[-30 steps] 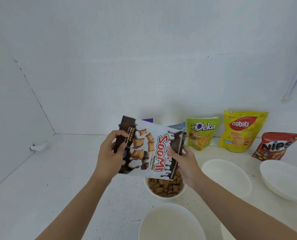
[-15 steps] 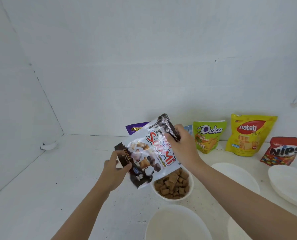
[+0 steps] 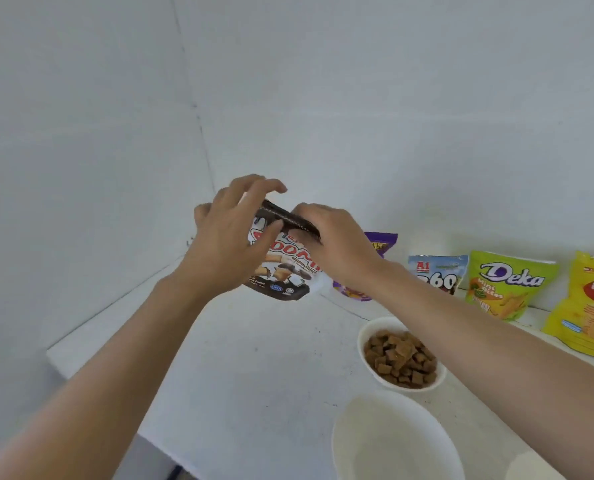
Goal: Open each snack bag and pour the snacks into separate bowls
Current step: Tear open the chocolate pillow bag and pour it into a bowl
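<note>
"Well, nearest entry first: what sits closest to the camera?"

"An empty white bowl (image 3: 392, 441), below the right forearm and well nearer than either hand. Just beyond it is a smaller white bowl (image 3: 406, 386) filled with brown square snacks (image 3: 401, 358), short of the hands and to their lower right. Both bowls stand on the white desk (image 3: 254, 358)."

"Noted. Hands?"

"Both are raised above the desk, meeting at the Soomi bag (image 3: 281, 271). The bag hangs roughly upright in the air between them, clear of the desk, up and left of the filled bowl. Right hand (image 3: 337, 244): fingers curled down over the bag's dark top strip, pinching it. Left hand (image 3: 226, 244): thumb laid on the bag's front, fingers arched loosely over the top edge. Grip or mere touch, I cannot tell."

"Bag mouth open or sealed?"

"I cannot tell; the hands cover it."

"Beyond the hands?"

"A row of bags along the white wall (image 3: 392, 116), running rightward from the right hand. First a purple bag (image 3: 382, 242), partly hidden behind the right wrist. Then a blue A1 bag (image 3: 437, 271), a green Deka bag (image 3: 506, 285) and a yellow nabati bag (image 3: 589, 306) cut by the frame edge. All four stand upright."
</note>
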Demonstrator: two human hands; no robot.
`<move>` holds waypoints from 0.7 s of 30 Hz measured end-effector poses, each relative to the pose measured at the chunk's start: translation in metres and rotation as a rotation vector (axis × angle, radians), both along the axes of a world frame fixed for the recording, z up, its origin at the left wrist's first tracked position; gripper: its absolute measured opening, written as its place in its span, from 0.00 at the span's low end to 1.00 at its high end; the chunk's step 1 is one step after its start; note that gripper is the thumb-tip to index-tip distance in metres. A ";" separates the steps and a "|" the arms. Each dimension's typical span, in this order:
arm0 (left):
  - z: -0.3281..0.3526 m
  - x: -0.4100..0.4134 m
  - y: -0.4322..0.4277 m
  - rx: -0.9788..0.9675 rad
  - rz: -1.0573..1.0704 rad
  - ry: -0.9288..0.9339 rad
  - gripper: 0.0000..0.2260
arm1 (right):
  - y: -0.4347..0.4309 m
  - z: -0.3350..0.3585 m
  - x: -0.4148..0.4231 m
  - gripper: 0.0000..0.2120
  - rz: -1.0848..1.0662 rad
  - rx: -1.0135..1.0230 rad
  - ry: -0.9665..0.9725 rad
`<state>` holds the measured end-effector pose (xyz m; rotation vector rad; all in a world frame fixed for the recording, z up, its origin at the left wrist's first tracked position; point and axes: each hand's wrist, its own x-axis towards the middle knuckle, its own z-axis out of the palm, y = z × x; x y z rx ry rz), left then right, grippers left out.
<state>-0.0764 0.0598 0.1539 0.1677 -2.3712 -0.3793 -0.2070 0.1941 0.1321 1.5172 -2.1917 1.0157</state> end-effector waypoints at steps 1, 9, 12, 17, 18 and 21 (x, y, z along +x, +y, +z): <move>0.001 0.014 -0.003 -0.046 0.043 -0.009 0.17 | -0.009 0.002 0.012 0.05 0.054 0.011 0.022; -0.023 0.177 -0.004 -0.099 0.455 0.030 0.10 | -0.051 -0.009 0.129 0.08 0.377 0.035 0.015; -0.034 0.246 0.013 -0.045 0.633 0.010 0.08 | -0.052 -0.023 0.181 0.07 0.486 0.046 0.002; -0.061 0.336 0.052 -0.002 0.830 -0.124 0.07 | -0.042 -0.056 0.264 0.03 0.602 0.044 0.013; -0.068 0.350 0.059 0.001 0.860 -0.156 0.07 | -0.040 -0.064 0.278 0.03 0.620 0.058 0.005; -0.094 0.384 0.074 0.024 0.933 -0.273 0.08 | -0.035 -0.089 0.311 0.04 0.667 0.160 -0.015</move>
